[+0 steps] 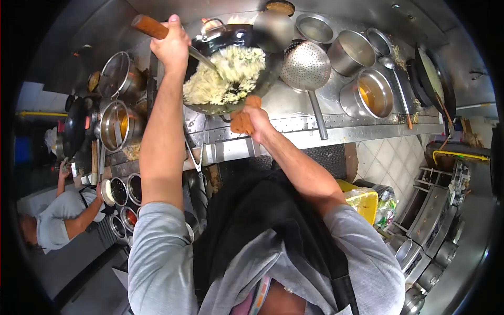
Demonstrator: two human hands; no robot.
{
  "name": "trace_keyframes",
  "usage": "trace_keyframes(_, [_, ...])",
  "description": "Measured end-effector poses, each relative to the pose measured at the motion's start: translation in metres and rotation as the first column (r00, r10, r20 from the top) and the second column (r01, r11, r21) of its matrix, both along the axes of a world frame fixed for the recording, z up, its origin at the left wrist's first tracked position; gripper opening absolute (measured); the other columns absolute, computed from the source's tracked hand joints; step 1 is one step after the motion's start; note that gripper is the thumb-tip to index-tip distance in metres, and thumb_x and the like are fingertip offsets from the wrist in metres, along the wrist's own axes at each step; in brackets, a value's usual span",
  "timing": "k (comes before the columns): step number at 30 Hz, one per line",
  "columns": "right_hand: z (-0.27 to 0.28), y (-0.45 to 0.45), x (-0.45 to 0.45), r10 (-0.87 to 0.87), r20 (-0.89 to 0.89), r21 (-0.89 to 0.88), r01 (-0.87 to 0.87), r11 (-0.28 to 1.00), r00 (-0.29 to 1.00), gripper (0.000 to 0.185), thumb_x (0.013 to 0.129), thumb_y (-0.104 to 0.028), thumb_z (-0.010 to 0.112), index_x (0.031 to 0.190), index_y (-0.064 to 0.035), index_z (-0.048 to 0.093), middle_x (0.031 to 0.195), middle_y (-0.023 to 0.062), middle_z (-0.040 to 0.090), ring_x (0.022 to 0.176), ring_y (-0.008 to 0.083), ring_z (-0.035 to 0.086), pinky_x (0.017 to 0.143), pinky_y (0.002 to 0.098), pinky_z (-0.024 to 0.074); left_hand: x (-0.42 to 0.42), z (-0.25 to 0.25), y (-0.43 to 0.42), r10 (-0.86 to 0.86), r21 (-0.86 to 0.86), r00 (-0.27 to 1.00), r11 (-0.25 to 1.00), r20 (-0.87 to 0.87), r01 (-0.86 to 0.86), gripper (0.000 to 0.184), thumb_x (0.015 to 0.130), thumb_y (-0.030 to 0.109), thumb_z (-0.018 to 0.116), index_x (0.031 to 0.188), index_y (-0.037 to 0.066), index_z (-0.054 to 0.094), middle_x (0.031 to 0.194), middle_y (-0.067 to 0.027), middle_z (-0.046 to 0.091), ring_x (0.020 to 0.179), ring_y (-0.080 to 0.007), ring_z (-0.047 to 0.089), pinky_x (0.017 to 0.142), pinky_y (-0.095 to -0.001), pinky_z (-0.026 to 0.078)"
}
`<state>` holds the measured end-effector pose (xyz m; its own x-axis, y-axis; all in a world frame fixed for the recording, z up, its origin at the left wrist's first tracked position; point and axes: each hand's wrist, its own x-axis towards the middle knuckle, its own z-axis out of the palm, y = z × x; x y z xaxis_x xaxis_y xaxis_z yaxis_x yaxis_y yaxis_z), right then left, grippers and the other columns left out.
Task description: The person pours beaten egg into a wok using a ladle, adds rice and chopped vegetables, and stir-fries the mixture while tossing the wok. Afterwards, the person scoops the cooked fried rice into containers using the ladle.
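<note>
My left hand (170,46) is closed around the wooden handle (150,27) of a metal utensil, whose shaft (202,56) reaches down into a dark wok (270,73). Pale, shredded food with green bits (231,73), blurred at its edges, fills much of the wok. On the wok's near side, my right hand (254,119) grips an orange-brown cloth (242,121) at the wok's handle. The utensil's working end is hidden in the food. Flames (239,20) show behind the wok.
A perforated skimmer (305,65) lies right of the wok, near metal pots (352,52) and a ladle (400,84). More pots (118,126) stand at the left, above several ingredient containers (119,192). A co-worker (58,218) is at far left. A yellow bin (369,205) stands lower right.
</note>
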<state>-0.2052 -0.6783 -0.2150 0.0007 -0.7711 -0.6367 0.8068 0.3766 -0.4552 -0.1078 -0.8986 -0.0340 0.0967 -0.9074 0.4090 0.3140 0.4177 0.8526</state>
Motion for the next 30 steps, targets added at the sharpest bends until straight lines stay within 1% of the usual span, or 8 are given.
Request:
trace_keyframes(2, [-0.002,0.038,-0.006,0.027,0.024,-0.104,-0.025,0.994,0.999,0.027,0.087,-0.014,0.057,0.109,0.0009,0.052,0.096,0.0177,0.064,0.082,0.0317,0.068,0.071,0.0449,0.0583,0.024,0.018,-0.037,0.099,-0.047,0.991,0.994,0.092,-0.095,0.027,0.094,0.02,0.067,0.08,0.003,0.051,0.056,-0.0043,0.05,0.044,-0.0143,0.049,0.041,-0.0332,0.045])
trace_keyframes(4, [0.003,0.092,-0.012,0.021,-0.104,-0.07,-0.029,0.997,0.994,0.03,0.085,-0.012,0.053,0.113,-0.0002,0.053,0.1,0.0166,0.064,0.088,0.0312,0.067,0.075,0.0451,0.058,0.053,0.078,-0.036,-0.17,0.041,0.974,0.983,-0.147,0.177,0.031,0.097,0.017,0.062,0.072,0.011,0.046,0.055,0.0005,0.043,0.043,-0.0133,0.04,0.044,-0.0323,0.041])
trace_keyframes(6, [0.01,0.095,-0.015,-0.06,-0.096,-0.024,0.058,0.998,0.994,0.03,0.084,-0.01,0.052,0.113,-0.0009,0.053,0.099,0.0156,0.064,0.089,0.0308,0.067,0.075,0.0454,0.0576,0.074,0.12,-0.006,-0.269,0.013,0.962,0.963,-0.033,0.27,0.037,0.101,0.017,0.057,0.067,0.018,0.04,0.052,0.0062,0.029,0.043,-0.0089,0.028,0.047,-0.0297,0.029])
trace_keyframes(12, [-0.001,0.001,-0.003,0.022,-0.051,-0.012,-0.023,1.0,0.998,0.035,0.086,-0.015,0.059,0.115,0.0028,0.05,0.102,0.017,0.063,0.086,0.0316,0.067,0.072,0.046,0.0581,0.017,0.013,0.016,-0.029,0.03,0.999,0.999,0.026,0.028,0.025,0.094,0.013,0.067,0.078,0.007,0.05,0.056,-0.0005,0.044,0.044,-0.0127,0.041,0.043,-0.0317,0.037])
trace_keyframes(20, [0.005,0.056,-0.021,0.027,0.004,-0.081,-0.026,0.996,1.0,0.027,0.086,-0.008,0.055,0.112,0.0003,0.054,0.095,0.0142,0.062,0.08,0.0255,0.067,0.064,0.0412,0.0562,0.072,0.101,0.017,-0.359,0.09,0.931,0.927,-0.067,0.364,0.03,0.095,0.016,0.066,0.071,0.018,0.048,0.052,0.0054,0.032,0.043,-0.0093,0.031,0.043,-0.0283,0.029])
trace_keyframes(22, [-0.001,-0.005,-0.011,0.012,-0.07,0.039,-0.009,0.999,0.997,0.027,0.087,-0.01,0.056,0.112,0.0005,0.052,0.095,0.0148,0.063,0.077,0.0271,0.067,0.064,0.0418,0.057,0.012,0.054,0.039,-0.025,0.01,0.997,1.0,0.069,0.024,0.026,0.093,0.017,0.069,0.076,0.01,0.051,0.054,0.0017,0.041,0.043,-0.0114,0.04,0.044,-0.03,0.038])
trace_keyframes(26, [-0.012,0.045,-0.008,0.013,-0.066,-0.025,-0.014,1.0,0.998,0.031,0.087,-0.013,0.056,0.114,0.0012,0.053,0.098,0.0175,0.065,0.083,0.0288,0.068,0.072,0.0427,0.058,0.031,0.033,-0.031,0.047,-0.023,0.993,0.999,0.106,-0.045,0.026,0.095,0.017,0.066,0.078,0.01,0.047,0.054,0.0009,0.041,0.042,-0.0131,0.04,0.046,-0.0323,0.041])
trace_keyframes(30, [-0.015,0.099,-0.024,-0.056,-0.02,-0.117,0.053,0.992,0.998,0.033,0.088,-0.01,0.052,0.119,0.0025,0.049,0.102,0.0177,0.063,0.094,0.0319,0.067,0.081,0.045,0.0574,0.068,0.116,0.001,-0.311,0.037,0.95,0.949,-0.032,0.312,0.036,0.095,0.016,0.065,0.066,0.014,0.045,0.052,0.0039,0.036,0.043,-0.0109,0.036,0.047,-0.0318,0.037])
